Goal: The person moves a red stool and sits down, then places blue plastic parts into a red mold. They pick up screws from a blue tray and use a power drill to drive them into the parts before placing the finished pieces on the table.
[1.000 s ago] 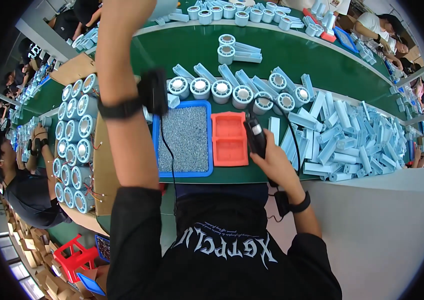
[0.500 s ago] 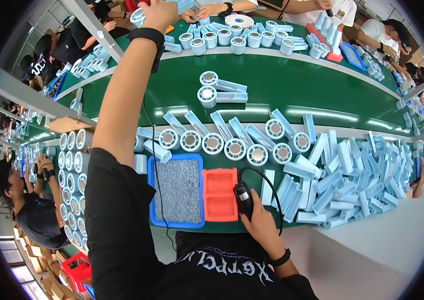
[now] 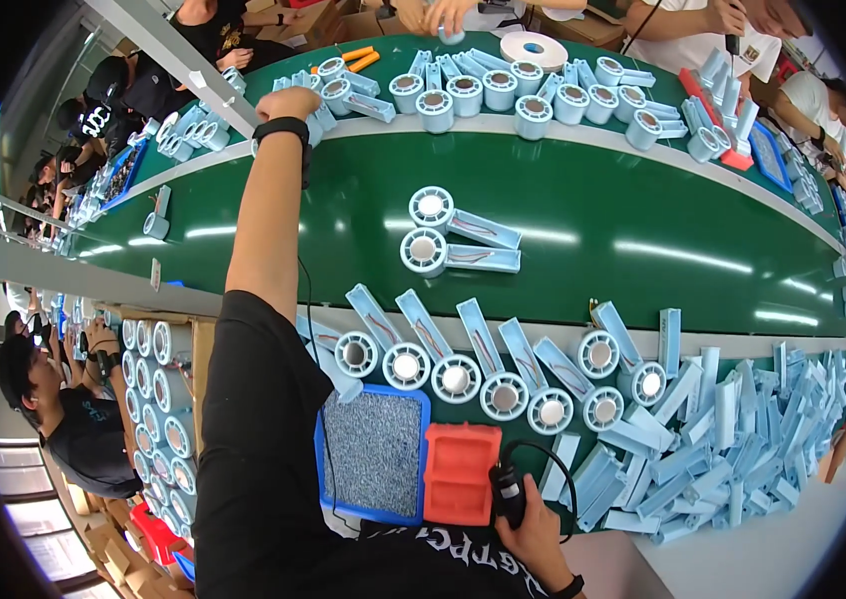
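Observation:
My left arm stretches far across the green belt. At its far edge my left hand is closed around a light-blue housing part, largely hidden by the hand. My right hand, low by my body, grips a black corded electric screwdriver beside a red two-section holder. Left of the holder is a blue tray filled with small metal screws. Beyond them stands a row of light-blue round-headed housings with trough-shaped handles, some with wires showing. Two more housings lie on the belt.
Loose light-blue handle covers are heaped at the right. Stacked round housings fill a carton at the left. Grey metal posts rise nearby. Across the belt, co-workers' hands work near more housings and a white tape roll.
My view has shifted, so the bench sits lower in it. My left hand has moved leftward and down to the belt's far edge. My right hand still holds the screwdriver by the red holder.

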